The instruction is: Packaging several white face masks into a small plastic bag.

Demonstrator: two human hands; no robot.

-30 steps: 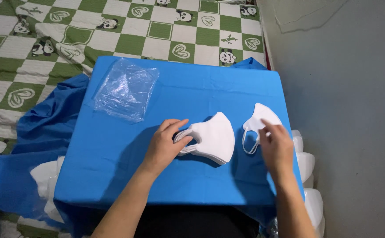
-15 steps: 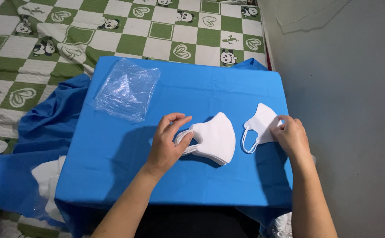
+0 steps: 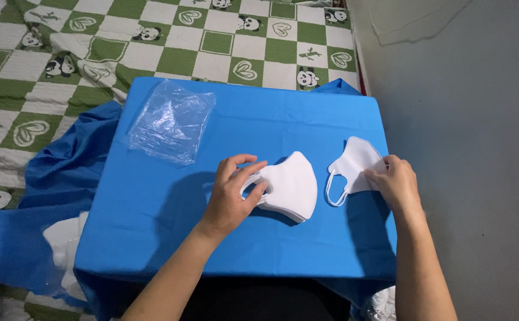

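The left hand (image 3: 230, 193) pinches the mask stack (image 3: 288, 193), steadying it; the right hand (image 3: 397, 183) presses one mask (image 3: 354, 163) flat on the table (image 3: 241, 249).

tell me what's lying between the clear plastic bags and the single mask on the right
In the head view, the stack of white masks lies between the clear plastic bags and the single mask, with the left hand on its near edge. The rest is bare blue cloth.

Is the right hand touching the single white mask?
Touching. The head view shows the right hand with its fingers resting on the edge of the single white mask, no gap between them.
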